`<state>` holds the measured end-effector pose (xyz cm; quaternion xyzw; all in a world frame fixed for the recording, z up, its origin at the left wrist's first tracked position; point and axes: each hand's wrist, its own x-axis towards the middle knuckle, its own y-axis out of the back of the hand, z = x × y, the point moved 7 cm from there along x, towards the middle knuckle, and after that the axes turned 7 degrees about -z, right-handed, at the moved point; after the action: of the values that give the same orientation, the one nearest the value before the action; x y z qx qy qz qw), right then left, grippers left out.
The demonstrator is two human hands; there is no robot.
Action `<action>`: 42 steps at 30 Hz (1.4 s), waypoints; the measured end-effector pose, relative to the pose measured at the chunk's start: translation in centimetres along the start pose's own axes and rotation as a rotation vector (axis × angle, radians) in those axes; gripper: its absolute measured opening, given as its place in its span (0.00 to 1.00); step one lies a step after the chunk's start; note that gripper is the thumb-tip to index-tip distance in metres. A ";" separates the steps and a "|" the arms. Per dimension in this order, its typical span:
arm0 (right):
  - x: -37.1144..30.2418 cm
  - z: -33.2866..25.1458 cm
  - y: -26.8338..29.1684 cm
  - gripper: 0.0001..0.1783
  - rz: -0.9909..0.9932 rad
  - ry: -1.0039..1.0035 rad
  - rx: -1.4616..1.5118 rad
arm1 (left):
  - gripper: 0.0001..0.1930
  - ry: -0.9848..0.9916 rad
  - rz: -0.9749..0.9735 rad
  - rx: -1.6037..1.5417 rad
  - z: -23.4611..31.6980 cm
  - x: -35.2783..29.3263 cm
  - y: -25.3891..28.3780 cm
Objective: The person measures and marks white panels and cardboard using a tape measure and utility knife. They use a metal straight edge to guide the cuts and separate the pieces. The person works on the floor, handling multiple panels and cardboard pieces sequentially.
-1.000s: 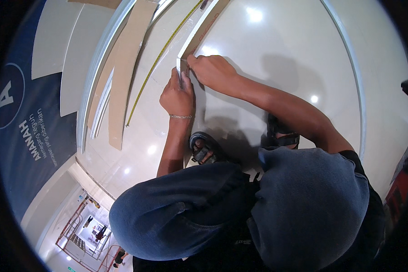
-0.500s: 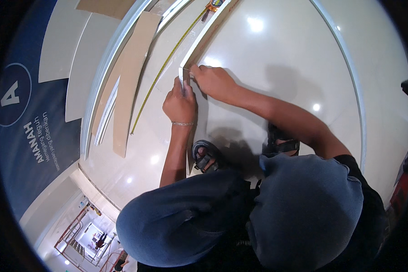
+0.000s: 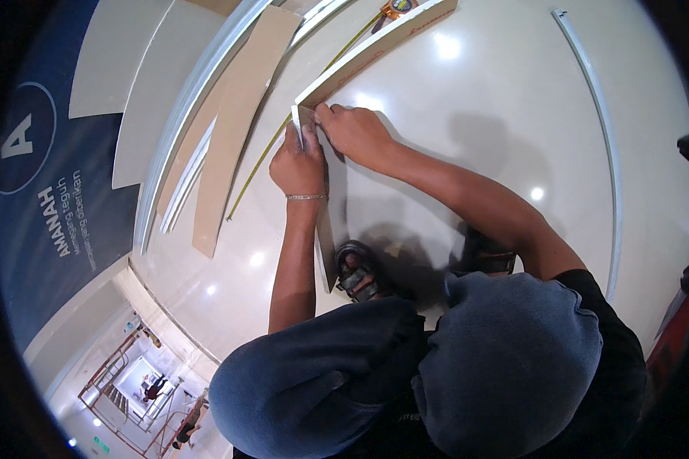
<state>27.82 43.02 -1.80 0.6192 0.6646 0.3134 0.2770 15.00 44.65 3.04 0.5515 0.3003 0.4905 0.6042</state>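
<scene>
A narrow strip of plasterboard stands on edge, bent sharply at a break into a far piece [image 3: 383, 55] and a near piece [image 3: 325, 249]. My left hand [image 3: 297, 167], with a chain bracelet at the wrist, is closed on the near piece just below the break. My right hand [image 3: 356, 134] is at the inner side of the corner with its fingers pinched together. What sits between those fingertips is too small to make out. Beyond the far piece lies an orange tape measure [image 3: 398, 9], its yellow blade [image 3: 262, 164] drawn out along the floor.
Brown board strips [image 3: 245, 126] and long metal profiles [image 3: 177, 126] lie at the left. Another metal profile [image 3: 603, 145] lies at the right. My sandalled foot [image 3: 357, 271] is beside the near piece. Scaffolding [image 3: 115, 363] and people show at the lower left.
The far piece has swung to the right, so the bend at the break is sharper. Both hands stay at the corner, and the view has shifted slightly.
</scene>
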 end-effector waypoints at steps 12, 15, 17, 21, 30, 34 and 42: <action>0.4 0.4 -0.1 0.11 -0.102 -0.072 0.080 | 0.12 0.026 -0.032 0.018 0.1 0.0 0.2; 0.0 2.4 -1.8 0.15 -0.308 -0.372 0.637 | 0.12 0.055 -0.057 0.026 -0.1 -0.1 0.0; -0.5 2.9 -3.4 0.16 -0.421 -0.617 1.108 | 0.13 0.078 -0.054 0.038 -0.1 -0.1 -0.1; 0.1 2.8 -5.3 0.16 -0.415 -0.918 1.596 | 0.15 0.089 -0.009 0.055 -0.2 -0.1 -0.3; 0.9 2.9 -7.2 0.15 -0.473 -0.919 1.905 | 0.17 0.149 -0.048 0.016 -1.3 -0.5 -1.0; 1.2 3.2 -7.4 0.14 -0.475 -0.974 1.933 | 0.18 0.157 -0.038 0.004 -1.4 -0.6 -1.1; 0.9 2.7 -8.4 0.14 -0.464 -0.904 1.977 | 0.18 0.140 -0.038 0.003 -1.2 -0.5 -0.8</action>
<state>24.35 43.79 -9.95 0.4852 0.5595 -0.6683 -0.0698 13.92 44.71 1.90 0.5110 0.3532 0.5156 0.5901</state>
